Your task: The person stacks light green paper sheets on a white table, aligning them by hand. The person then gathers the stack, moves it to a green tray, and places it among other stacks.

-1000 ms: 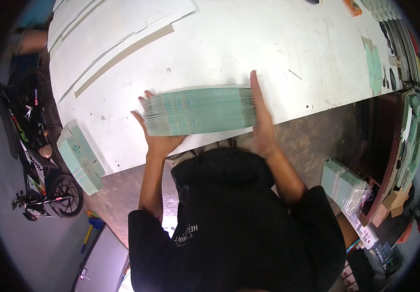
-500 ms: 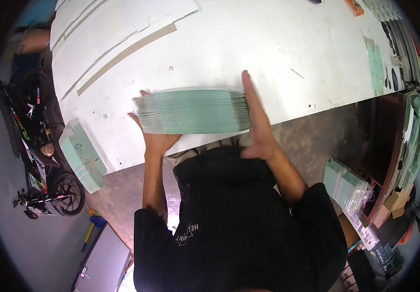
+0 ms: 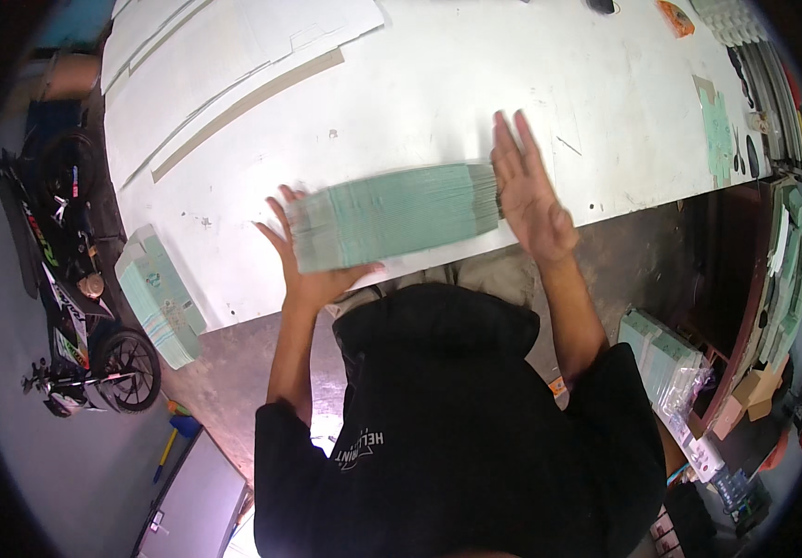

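A long stack of flat, pale green folded cartons (image 3: 396, 216) lies at the near edge of the white table, its layered edges showing and its right end slightly farther off than its left. My left hand (image 3: 313, 279) is at the left end, fingers spread around the corner and thumb stretched along the near side. Part of its palm is hidden behind the stack. Beside the right end my right hand (image 3: 529, 200) is raised, palm showing and fingers stretched out; it grips nothing. Whether its edge touches the cartons I cannot tell.
Another bundle of green cartons (image 3: 161, 302) sits at the table's left corner. White sheets (image 3: 252, 42) and a grey-brown strip (image 3: 247, 113) lie at the far left of the table (image 3: 420, 102). Scissors (image 3: 739, 153) rest at the right. More wrapped cartons (image 3: 652, 349) stand lower right.
The carton stack has shifted right and its right end has swung slightly away. My right hand has turned its palm into view and moved right; my left hand has followed the stack.
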A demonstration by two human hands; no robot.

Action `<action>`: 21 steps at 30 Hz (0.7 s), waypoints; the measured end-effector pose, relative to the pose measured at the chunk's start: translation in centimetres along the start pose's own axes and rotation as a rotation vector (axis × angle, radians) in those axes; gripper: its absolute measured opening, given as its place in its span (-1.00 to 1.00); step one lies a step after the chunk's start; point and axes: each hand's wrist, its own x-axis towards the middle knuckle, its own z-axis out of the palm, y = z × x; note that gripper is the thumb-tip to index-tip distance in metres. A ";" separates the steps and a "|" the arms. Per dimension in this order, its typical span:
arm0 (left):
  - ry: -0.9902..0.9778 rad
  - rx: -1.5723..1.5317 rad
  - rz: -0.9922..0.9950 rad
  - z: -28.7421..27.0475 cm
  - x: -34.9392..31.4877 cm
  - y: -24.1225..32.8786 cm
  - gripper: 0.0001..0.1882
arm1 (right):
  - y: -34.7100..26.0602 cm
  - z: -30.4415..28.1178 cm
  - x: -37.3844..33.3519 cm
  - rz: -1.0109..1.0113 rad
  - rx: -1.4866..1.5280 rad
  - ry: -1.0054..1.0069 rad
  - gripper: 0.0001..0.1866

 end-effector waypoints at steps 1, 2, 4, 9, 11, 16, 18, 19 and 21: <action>0.049 0.017 -0.051 0.0 0.1 -0.3 0.49 | -0.1 -0.1 0.5 0.004 0.033 0.053 0.37; 0.040 -0.027 -0.056 0.0 0.2 -0.1 0.49 | -0.8 1.1 0.0 -0.020 -0.057 0.072 0.39; 0.014 -0.117 -0.056 0.2 -0.2 0.9 0.47 | -1.1 2.7 -1.2 -0.033 -0.254 0.023 0.44; -0.133 -0.115 -0.006 -1.5 0.4 1.7 0.46 | -1.0 2.5 -0.6 0.092 0.033 0.007 0.58; -0.043 -0.113 -0.008 -0.3 -0.2 1.5 0.44 | -0.3 1.4 -0.2 0.099 -0.075 -0.026 0.47; 0.101 -0.019 -0.006 0.8 1.0 0.9 0.44 | 0.2 1.2 -0.5 0.074 -0.333 -0.066 0.40; 0.025 -0.141 -0.022 -0.4 1.8 1.7 0.39 | 0.3 1.6 -0.4 0.003 -0.455 -0.123 0.35; 0.050 -0.043 -0.013 0.1 1.5 1.2 0.38 | 0.2 1.9 -0.5 0.005 -0.384 -0.109 0.35; 0.099 0.152 0.004 1.5 0.6 0.1 0.36 | 0.3 2.3 -0.6 0.009 -0.241 -0.083 0.35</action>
